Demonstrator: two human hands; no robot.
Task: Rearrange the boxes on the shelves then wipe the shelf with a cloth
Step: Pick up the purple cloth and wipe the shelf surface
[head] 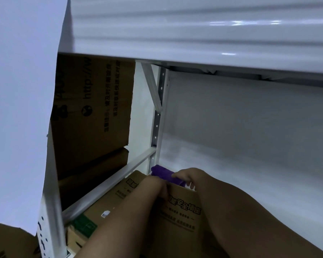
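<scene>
A brown cardboard box with printed characters stands at the left end of the white lower shelf, close to me. My left hand lies over its far top edge, thumb on the near face, fingers curled over the edge. Just behind the box, my right hand pinches a purple cloth between thumb and fingers, near the shelf's back left corner. Both forearms cover much of the box.
A white perforated upright and crossbar divide this bay from the left one, which holds a tall brown box. A green-labelled box sits low left. The upper shelf hangs overhead. A white panel fills the left.
</scene>
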